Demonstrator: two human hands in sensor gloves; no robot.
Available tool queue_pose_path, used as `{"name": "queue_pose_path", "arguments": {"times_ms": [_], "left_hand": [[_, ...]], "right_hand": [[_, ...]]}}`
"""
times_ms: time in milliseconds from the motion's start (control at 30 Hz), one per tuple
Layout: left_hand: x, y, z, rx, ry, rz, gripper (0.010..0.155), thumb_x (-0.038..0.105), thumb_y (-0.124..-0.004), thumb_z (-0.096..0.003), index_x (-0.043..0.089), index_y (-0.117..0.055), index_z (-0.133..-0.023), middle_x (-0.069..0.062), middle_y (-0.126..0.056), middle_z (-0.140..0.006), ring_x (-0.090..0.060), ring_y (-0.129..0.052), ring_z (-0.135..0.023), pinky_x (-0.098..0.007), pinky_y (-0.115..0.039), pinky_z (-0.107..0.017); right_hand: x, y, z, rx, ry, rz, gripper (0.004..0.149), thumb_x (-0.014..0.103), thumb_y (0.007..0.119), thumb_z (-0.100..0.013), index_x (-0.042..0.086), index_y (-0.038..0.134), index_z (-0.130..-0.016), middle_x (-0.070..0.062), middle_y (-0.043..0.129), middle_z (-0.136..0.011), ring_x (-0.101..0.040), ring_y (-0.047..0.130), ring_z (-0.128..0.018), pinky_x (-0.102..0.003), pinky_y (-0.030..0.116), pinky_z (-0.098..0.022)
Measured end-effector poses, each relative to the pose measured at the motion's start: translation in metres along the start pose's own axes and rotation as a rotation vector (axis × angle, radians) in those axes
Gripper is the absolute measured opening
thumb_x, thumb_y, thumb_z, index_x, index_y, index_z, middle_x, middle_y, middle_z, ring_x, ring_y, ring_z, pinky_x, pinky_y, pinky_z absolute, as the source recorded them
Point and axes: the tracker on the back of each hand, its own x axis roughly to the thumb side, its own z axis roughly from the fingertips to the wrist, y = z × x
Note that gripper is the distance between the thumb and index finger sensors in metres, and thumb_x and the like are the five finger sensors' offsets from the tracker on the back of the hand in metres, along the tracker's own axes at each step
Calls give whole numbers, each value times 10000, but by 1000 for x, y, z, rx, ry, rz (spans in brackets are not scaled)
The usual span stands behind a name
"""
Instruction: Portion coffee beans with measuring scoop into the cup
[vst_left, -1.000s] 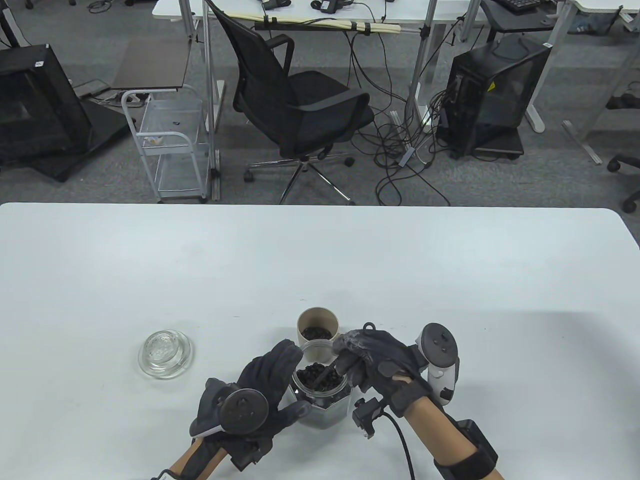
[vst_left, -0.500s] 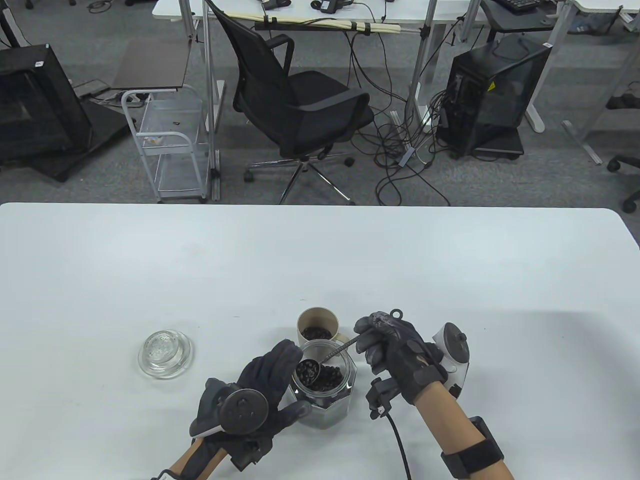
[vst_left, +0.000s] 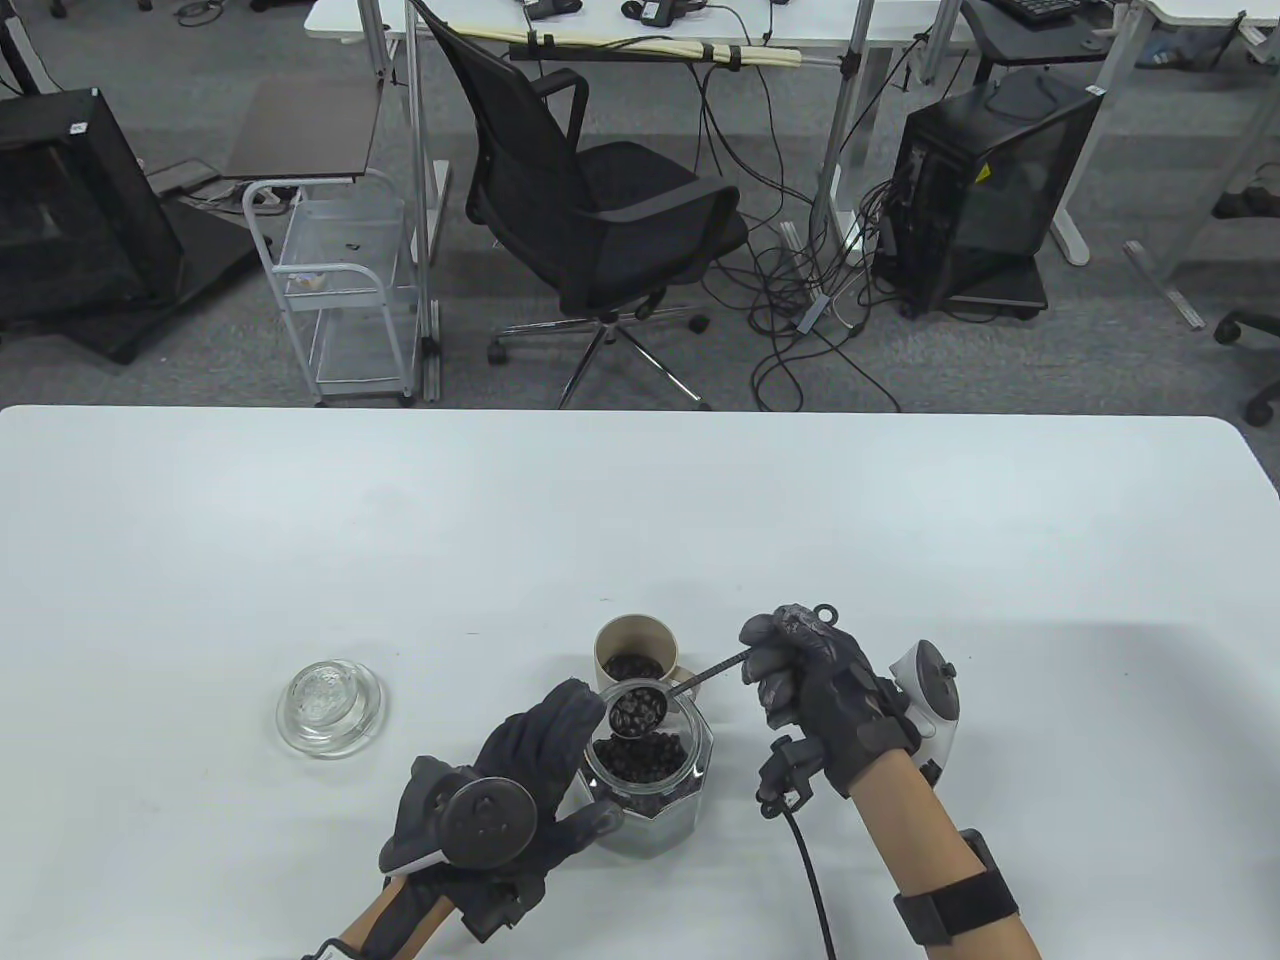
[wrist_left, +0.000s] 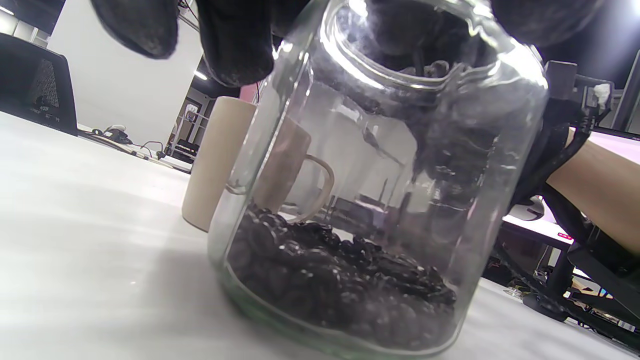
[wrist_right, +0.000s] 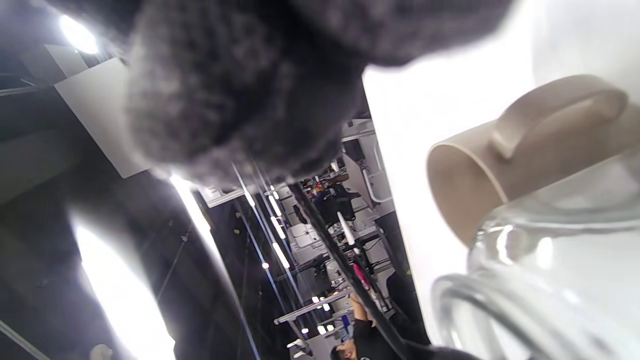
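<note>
A clear glass jar (vst_left: 650, 790) (wrist_left: 350, 210) (wrist_right: 540, 280) part full of coffee beans stands near the table's front edge. My left hand (vst_left: 535, 780) is wrapped around its left side and holds it. My right hand (vst_left: 810, 670) pinches the handle of a metal measuring scoop (vst_left: 640, 708). The scoop's bowl, heaped with beans, hovers over the far rim of the jar's mouth. Just behind the jar stands a beige cup (vst_left: 635, 655) (wrist_left: 220, 160) (wrist_right: 510, 145) with some beans inside.
The jar's round glass lid (vst_left: 330, 707) lies on the white table (vst_left: 900, 540) to the left of the jar. Beyond the table's far edge are an office chair (vst_left: 590, 200), a wire cart and cables on the floor.
My right hand pulled back to the right and lifted the scoop, now loaded with beans, out of the jar to the far rim of its mouth. My left hand stayed on the jar.
</note>
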Motion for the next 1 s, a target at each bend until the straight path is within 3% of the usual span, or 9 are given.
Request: {"name": "queue_pose_path", "arguments": {"times_ms": [167, 433, 700, 767, 833, 1000], "left_hand": [[0, 0, 0, 0, 0, 0, 938, 761, -526, -505, 200, -106, -1130, -135, -257, -1244, -358, -633, -1100, -639, -576, -767], [0, 0, 0, 0, 0, 0, 939, 761, -528, -505, 200, -107, -1130, -137, -256, -1244, -358, -633, -1100, -640, -576, -767], [0, 0, 0, 0, 0, 0, 940, 760, -528, -505, 200, -106, -1130, -135, -255, -1244, -359, -632, -1100, -640, -575, -767], [0, 0, 0, 0, 0, 0, 939, 760, -526, -505, 201, -103, -1129, -136, -255, -1244, -358, -634, -1099, -638, -576, -768], [0, 0, 0, -2, -2, 1, 939, 760, -526, -505, 201, -103, -1129, -137, -254, -1243, -357, -633, -1100, -638, -576, -767], [0, 0, 0, -2, -2, 0, 938, 760, -526, -507, 200, -103, -1129, -139, -253, -1244, -359, -633, -1100, -639, -576, -767]], "right_hand": [[14, -6, 2, -60, -112, -94, 475, 488, 717, -586, 95, 905, -776, -100, 1055, -431, -35, 1040, -208, -182, 881, -117], [9, -17, -4, -122, -138, 5, 484, 499, 719, -584, 114, 877, -830, -124, 1041, -510, -88, 1047, -290, -221, 886, -178], [9, -6, -8, -98, -269, 301, 481, 500, 756, -553, 145, 893, -847, -145, 1040, -551, -149, 1044, -331, -270, 877, -211], [12, 3, -9, -41, -347, 402, 478, 475, 799, -526, 130, 922, -832, -186, 1045, -552, -196, 1048, -329, -309, 873, -207], [20, 17, -6, 77, -458, 617, 481, 471, 804, -524, 136, 912, -852, -191, 1042, -588, -223, 1045, -361, -333, 868, -231], [31, 43, 7, 159, -651, 932, 478, 484, 806, -511, 177, 916, -859, -174, 1051, -614, -222, 1044, -371, -336, 867, -241]]}}
